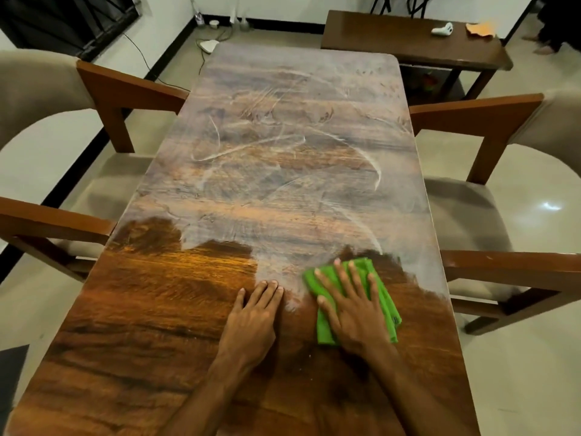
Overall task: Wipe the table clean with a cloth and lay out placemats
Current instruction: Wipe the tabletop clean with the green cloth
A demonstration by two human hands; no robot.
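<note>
One tabletop (151, 309), one green cloth (323, 332), two hands: left hand (251, 322), right hand (355, 313). Two chairs: left chair (125, 89), right chair (471, 111). Far right: one side table (393, 36), one white object (441, 29), one orange rag (479, 29).

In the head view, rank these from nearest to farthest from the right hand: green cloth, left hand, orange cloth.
1. green cloth, directly under the right hand.
2. left hand, just to its left, flat on the wood.
3. orange cloth, far off on the side table.

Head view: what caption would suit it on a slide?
Right hand presses a green cloth on the hazy table; left hand rests flat beside it.
</note>
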